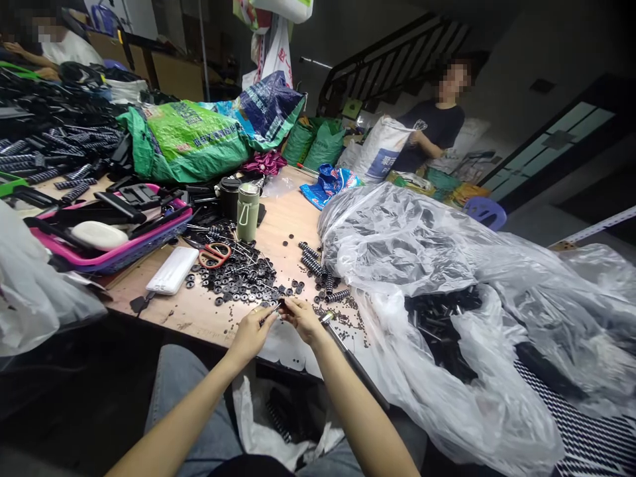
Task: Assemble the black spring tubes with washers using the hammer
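Discs (256, 281), black and loose, spread just beyond the left hand (254, 331) and right hand (301, 318), with orange-handled scissors (214, 264) and a green bottle (247, 222) behind them, while a dark rod (355, 363) lies beside the right forearm. Right of the hands bulges a clear plastic bag (397, 232) with dark pieces (442, 331) inside; well left, a pink-rimmed basket (149, 240) carries a white oval object (99, 235). Over the table's (293, 215) near edge, the left fingers grip a thin dark piece (269, 313), its tip near a small dark part (282, 303) that the right fingertips pinch.
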Demonstrator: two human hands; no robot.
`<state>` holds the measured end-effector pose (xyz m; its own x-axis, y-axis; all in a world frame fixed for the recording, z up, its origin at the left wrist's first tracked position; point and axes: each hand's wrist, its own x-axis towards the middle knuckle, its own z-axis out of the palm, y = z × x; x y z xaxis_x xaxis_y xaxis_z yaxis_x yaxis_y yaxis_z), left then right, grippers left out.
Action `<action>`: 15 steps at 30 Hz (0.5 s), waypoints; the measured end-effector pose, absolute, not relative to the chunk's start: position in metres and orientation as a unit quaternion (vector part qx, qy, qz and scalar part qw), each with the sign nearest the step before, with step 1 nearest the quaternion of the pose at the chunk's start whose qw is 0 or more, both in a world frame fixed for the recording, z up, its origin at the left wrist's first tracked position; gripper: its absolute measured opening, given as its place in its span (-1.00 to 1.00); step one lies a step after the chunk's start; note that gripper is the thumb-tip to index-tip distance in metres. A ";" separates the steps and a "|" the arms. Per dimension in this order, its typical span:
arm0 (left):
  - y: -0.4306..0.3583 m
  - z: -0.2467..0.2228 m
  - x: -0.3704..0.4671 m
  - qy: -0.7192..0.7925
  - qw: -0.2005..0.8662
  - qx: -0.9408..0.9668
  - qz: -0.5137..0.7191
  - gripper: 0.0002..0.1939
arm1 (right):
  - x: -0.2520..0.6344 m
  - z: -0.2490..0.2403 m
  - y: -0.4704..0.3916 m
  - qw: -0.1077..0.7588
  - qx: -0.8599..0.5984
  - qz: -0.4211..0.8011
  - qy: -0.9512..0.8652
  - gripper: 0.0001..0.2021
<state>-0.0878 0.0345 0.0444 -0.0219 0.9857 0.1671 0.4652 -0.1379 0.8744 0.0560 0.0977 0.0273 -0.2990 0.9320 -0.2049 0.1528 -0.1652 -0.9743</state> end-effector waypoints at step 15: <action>0.025 0.041 -0.088 0.610 0.299 0.633 0.370 -0.51 | 0.061 0.046 0.079 0.320 -0.453 0.524 -0.646 -0.66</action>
<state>-0.0879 0.0252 0.0410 -0.0185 0.9944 0.1039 0.5507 -0.0766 0.8312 0.0608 0.0787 0.0461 -0.3843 0.9211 -0.0617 0.2501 0.0395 -0.9674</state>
